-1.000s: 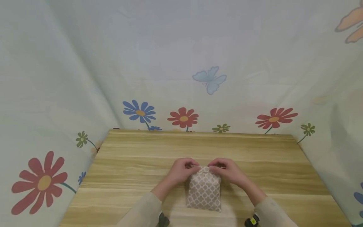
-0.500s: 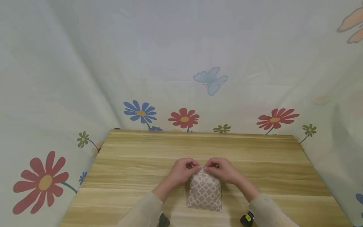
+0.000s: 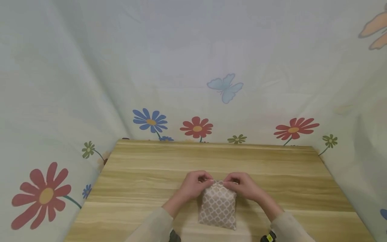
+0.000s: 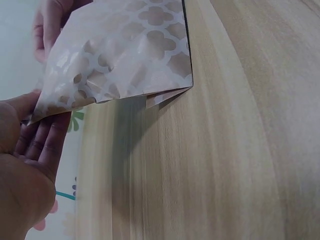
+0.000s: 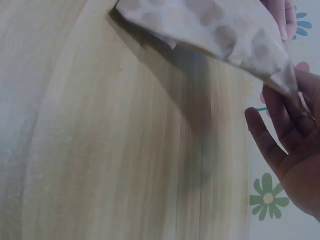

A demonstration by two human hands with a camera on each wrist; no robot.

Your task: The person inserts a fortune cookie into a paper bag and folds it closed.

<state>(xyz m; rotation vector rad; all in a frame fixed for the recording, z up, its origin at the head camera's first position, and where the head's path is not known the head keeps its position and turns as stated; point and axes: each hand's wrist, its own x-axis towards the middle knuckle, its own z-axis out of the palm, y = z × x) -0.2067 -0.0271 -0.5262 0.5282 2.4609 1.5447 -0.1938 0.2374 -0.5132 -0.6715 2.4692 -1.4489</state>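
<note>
A beige paper bag with a white quatrefoil pattern stands on the wooden table, its top between my two hands. My left hand pinches the top left corner between thumb and fingers. At the top right corner, my right hand pinches the paper the same way. In the left wrist view the bag looks creased near the top and has a folded-in side at its base corner. The right wrist view shows my right hand with one finger extended away from the paper. What the bag contains is hidden.
The wooden tabletop spreads around the bag on all sides. Behind and beside it hangs a pale cloth printed with flowers and butterflies. Dark wrist devices show below both sleeves.
My right hand slid left along the bag's top towards the left hand, then went back right. The left hand has stayed at its corner. The bag's base has hardly moved.
</note>
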